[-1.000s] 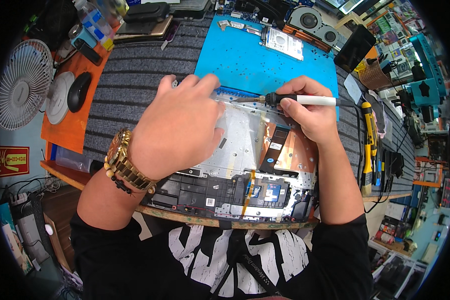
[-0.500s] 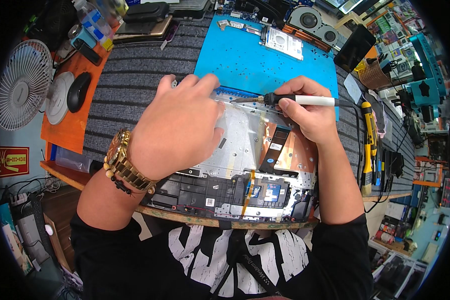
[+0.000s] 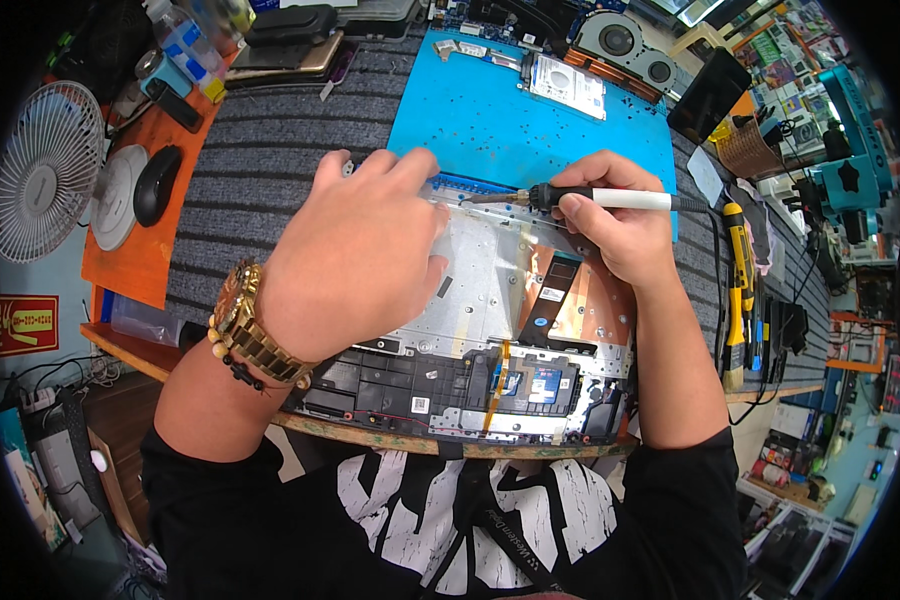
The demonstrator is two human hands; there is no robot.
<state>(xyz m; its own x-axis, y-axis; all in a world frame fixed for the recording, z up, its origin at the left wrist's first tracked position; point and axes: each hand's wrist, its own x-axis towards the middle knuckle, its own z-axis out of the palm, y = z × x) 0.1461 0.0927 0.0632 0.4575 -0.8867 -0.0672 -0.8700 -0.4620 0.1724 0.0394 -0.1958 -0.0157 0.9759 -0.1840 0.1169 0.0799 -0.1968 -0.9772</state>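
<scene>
A laptop chassis [image 3: 480, 300] lies with its inside up: a silver metal plate, a copper-coloured sheet and a black strip near the person. In my right hand [image 3: 620, 215] is a soldering iron [image 3: 620, 199] with a white and black handle, gripped between thumb and fingers. Its tip points left, at the chassis's far edge; whether it touches is too small to tell. My left hand [image 3: 360, 250] rests palm down over the chassis's left part, fingers spread toward the far edge, hiding what lies beneath. An orange flat cable [image 3: 498, 385] crosses the black strip.
Behind the chassis, a blue mat [image 3: 470, 110] bears scattered screws and a hard drive [image 3: 567, 87]. A cooling fan assembly [image 3: 620, 45] stands at its far right. Screwdrivers and a brush [image 3: 735, 345] lie right. On the left are a black mouse [image 3: 157, 187] and a white desk fan [image 3: 47, 170].
</scene>
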